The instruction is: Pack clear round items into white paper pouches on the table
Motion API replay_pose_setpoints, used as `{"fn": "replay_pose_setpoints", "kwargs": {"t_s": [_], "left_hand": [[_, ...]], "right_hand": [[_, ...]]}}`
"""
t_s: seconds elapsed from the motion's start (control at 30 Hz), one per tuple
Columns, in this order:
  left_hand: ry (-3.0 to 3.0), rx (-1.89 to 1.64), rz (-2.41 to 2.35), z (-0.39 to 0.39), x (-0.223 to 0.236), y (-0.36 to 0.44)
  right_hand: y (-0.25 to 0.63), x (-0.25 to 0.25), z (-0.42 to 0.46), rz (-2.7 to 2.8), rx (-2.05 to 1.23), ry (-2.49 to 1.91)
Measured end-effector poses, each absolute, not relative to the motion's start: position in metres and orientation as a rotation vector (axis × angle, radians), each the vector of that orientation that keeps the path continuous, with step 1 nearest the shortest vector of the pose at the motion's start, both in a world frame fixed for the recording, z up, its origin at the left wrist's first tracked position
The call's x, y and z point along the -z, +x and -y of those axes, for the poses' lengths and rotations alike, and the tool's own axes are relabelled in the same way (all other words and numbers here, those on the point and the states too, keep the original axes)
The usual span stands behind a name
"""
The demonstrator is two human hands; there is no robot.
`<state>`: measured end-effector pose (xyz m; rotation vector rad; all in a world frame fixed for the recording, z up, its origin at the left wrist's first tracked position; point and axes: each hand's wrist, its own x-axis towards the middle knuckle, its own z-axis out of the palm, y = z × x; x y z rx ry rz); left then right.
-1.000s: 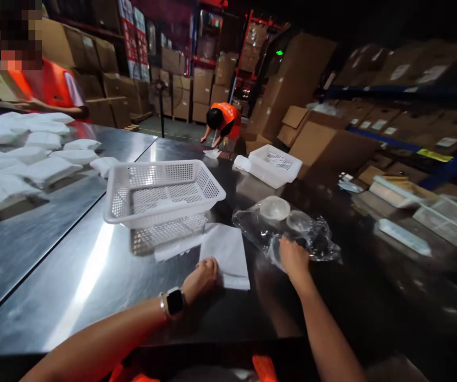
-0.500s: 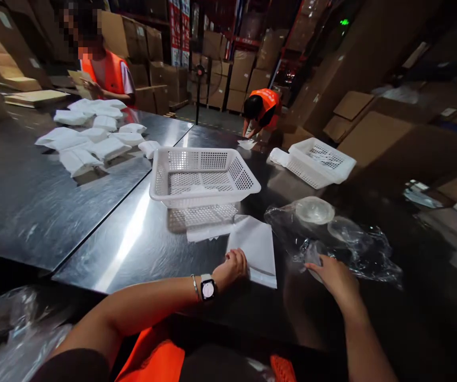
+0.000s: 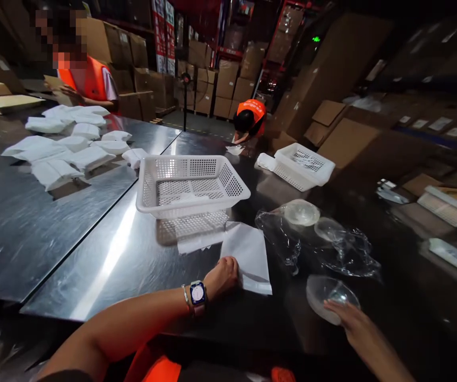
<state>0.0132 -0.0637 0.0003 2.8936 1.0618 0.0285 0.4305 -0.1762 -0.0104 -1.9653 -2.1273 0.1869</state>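
My left hand, wearing a watch, is closed with curled fingers at the left edge of a flat white mailer bag on the metal table. To the right, my right hand grips a translucent round dish-like piece by its near side, thumb and fingers on it. Beyond that hand lies a crumpled clear plastic bag. Two similar round translucent pieces, one of them the paler piece, lie in or on the bag; I cannot tell which.
A white perforated basket stands ahead; a second white basket is farther right. White packets are piled at the left. Two people in orange vests, one at left and one bending, are across the metal table.
My right hand has drawn back toward me and right, bringing the round translucent piece away from the clear plastic bag. My left hand stays at the mailer bag. The view has shifted rightward.
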Motion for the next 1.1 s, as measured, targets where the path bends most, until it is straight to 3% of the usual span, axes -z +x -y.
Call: {"fn": "replay_pose_setpoints", "kwargs": {"t_s": [0.1, 0.27, 0.47, 0.73, 0.83, 1.0, 1.1], "left_hand": [[2.849, -0.058, -0.928, 0.054, -0.005, 0.005], [2.756, -0.157, -0.864, 0.039, -0.01, -0.009], [2.643, -0.164, -0.835, 0.037, -0.004, -0.011], [2.605, -0.204, -0.801, 0.035, 0.007, -0.011], [2.61, -0.209, -0.802, 0.037, 0.004, -0.011], [2.597, -0.079, -0.844, 0.048, -0.01, -0.01], [2.58, -0.216, -0.887, 0.055, -0.01, -0.01]], "right_hand": [[0.418, -0.016, 0.176, 2.037, -0.241, -2.032], [0.383, -0.071, 0.18, 1.911, -0.679, -2.077], [0.353, -0.089, 0.179, 1.859, -0.409, -2.199], [0.336, -0.093, 0.187, 1.946, -0.674, -2.255], [0.324, -0.085, 0.196, 2.032, -0.567, -2.312], [0.305, -0.047, 0.2, 2.068, 0.002, -2.424], [0.296, -0.023, 0.202, 1.994, 0.229, -2.288]]}}
